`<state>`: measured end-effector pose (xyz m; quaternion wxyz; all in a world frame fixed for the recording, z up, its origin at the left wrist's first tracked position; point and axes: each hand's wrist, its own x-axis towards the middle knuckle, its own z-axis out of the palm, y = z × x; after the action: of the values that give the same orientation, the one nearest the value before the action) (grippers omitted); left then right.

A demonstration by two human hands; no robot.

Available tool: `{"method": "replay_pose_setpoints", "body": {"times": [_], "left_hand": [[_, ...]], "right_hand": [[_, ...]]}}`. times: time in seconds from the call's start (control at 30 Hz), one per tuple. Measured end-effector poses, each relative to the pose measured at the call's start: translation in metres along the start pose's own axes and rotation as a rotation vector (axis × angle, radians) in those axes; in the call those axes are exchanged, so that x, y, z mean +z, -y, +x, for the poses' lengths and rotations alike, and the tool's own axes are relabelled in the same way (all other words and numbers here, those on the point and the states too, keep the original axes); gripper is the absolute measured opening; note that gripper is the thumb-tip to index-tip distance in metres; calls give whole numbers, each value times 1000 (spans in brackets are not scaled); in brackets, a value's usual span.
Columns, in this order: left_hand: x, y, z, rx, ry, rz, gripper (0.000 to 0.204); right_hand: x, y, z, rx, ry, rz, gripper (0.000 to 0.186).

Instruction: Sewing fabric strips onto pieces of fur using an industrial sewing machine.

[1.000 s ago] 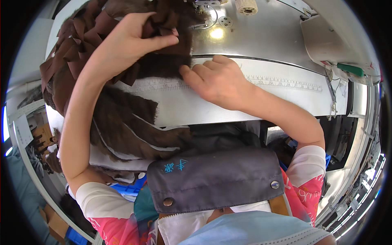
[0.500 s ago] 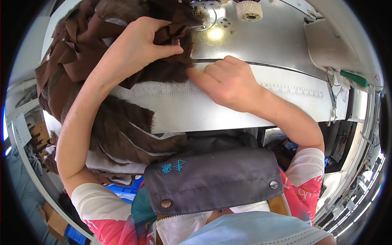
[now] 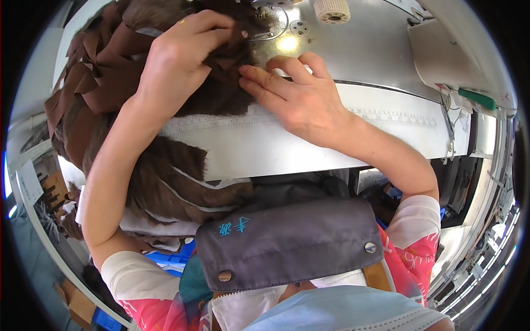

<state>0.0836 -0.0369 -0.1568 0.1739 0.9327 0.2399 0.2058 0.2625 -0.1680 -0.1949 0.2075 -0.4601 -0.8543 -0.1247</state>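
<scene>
A pile of brown fabric pieces (image 3: pixel 105 83) lies on the left of a white sewing table (image 3: pixel 287 149). My left hand (image 3: pixel 182 55) is bunched on the top brown piece and presses it toward the needle area of the sewing machine (image 3: pixel 270 16). My right hand (image 3: pixel 298 94) lies flat beside it, fingers stretched out onto the edge of the same brown fabric. More brown fuzzy pieces (image 3: pixel 165 187) hang over the table's front edge.
A lit spot (image 3: pixel 287 44) glows on the machine bed under the needle. A cream thread spool (image 3: pixel 332 10) stands at the top. A ruler strip (image 3: pixel 386 116) runs along the table. A green-handled tool (image 3: pixel 477 99) lies at the right. Blue crates (image 3: pixel 165 262) sit below.
Both hands have moved up toward the needle, pushing the brown fabric with them. The right hand's fingers have closed in against the left hand.
</scene>
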Motion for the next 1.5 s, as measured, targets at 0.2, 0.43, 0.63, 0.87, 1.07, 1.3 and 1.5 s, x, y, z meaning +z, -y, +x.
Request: {"method": "replay_pose_setpoints", "body": {"times": [0.2,0.43,0.63,0.87,1.07,1.3,1.5], "left_hand": [[18,22,6,140,2,127,46],[16,26,6,-80,-96,256,41],[-15,-5,-25,476,156,259,38],[12,3,-34,314,11,79,45],[28,2,-16,274,-82,82,40],[28,3,-16,279,-109,27,44],[29,6,-17,233,-85,-36,50]], "right_hand": [[0,2,1,13,-1,3,34],[6,-8,8,17,-36,27,29],[5,-12,6,26,-47,78,30],[6,-24,3,43,-58,66,32],[4,-43,2,78,-20,18,34],[5,-41,-2,126,-7,70,39],[4,-42,-1,139,25,84,40]]}}
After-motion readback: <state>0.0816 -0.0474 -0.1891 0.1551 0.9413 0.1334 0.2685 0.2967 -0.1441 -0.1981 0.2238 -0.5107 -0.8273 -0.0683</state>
